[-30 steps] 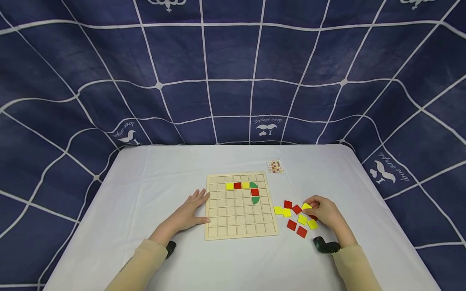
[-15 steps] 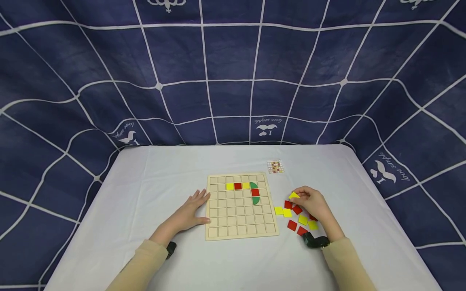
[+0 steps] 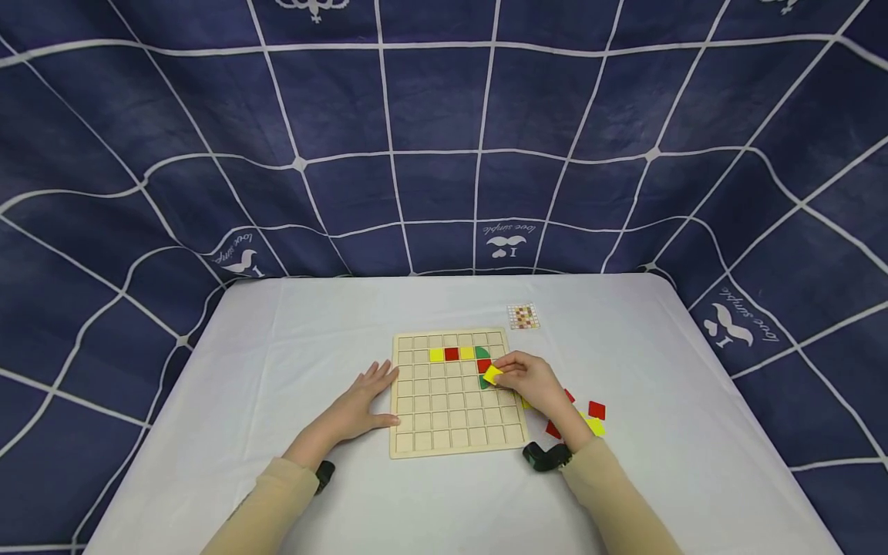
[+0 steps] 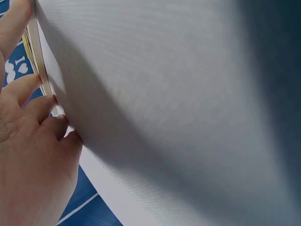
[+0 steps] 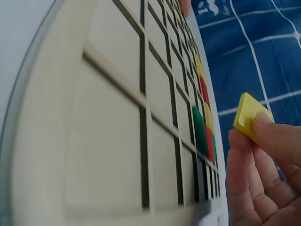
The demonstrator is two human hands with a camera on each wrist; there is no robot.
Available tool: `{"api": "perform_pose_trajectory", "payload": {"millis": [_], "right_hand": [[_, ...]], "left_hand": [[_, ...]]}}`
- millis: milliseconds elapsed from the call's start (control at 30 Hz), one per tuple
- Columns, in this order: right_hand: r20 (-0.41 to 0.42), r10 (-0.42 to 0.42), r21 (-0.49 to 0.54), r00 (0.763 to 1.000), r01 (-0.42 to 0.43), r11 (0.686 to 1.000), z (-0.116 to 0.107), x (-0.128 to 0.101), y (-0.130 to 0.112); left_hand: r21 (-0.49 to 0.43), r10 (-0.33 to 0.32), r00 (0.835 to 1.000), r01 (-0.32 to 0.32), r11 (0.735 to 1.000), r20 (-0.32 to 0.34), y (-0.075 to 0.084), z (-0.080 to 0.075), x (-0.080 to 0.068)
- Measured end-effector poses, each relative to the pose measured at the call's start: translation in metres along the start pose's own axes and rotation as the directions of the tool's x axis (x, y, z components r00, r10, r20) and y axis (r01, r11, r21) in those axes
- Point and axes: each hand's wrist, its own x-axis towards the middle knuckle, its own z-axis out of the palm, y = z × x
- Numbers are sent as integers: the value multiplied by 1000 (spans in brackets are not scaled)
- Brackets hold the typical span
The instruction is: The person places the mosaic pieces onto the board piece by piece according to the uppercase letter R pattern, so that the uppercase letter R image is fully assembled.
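Observation:
A wooden grid board [image 3: 444, 408] lies on the white table. Yellow, red and green pieces [image 3: 459, 354] fill a few cells near its far right. My right hand [image 3: 530, 379] pinches a yellow square tile [image 3: 492, 375] just above the board's right side, over the green half-round piece. In the right wrist view the yellow tile [image 5: 249, 117] sits between thumb and fingertips [image 5: 263, 127], above the board [image 5: 113, 141]. My left hand [image 3: 361, 405] rests flat on the table, fingertips against the board's left edge [image 4: 40, 70].
Loose red and yellow tiles [image 3: 595, 416] lie on the table right of the board, partly hidden by my right forearm. A small pattern card [image 3: 523, 316] lies beyond the board. A dark blue cloth with white lines [image 3: 444, 139] hangs behind the table.
My right hand lifted a yellow tile from the loose pile and carried it left over the board's right side. The left hand stayed in place.

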Motion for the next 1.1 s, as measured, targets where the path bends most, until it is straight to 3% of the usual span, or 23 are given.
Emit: {"api": "perform_pose_trajectory", "payload": {"millis": [233,433,667,867,1100], "right_hand": [[2,-107,-101,994,106,989,21,3,-8],[29,-172,-245,985,174,954,31,5,-10],[60,-221,-333,973,228,915,35,6,-12],[54,-232,-393,971,234,889,36,7,-16],[65,-199,-413,978,208,887,36,11,-19]], "left_hand": [[11,-1,1000,1,1000,3,-1,1,1],[11,-4,1000,4,1000,6,-1,1,2],[11,-12,1000,12,1000,7,0,0,1],[13,-12,1000,12,1000,5,0,0,1],[17,-17,1000,17,1000,3,1,0,2]]}}
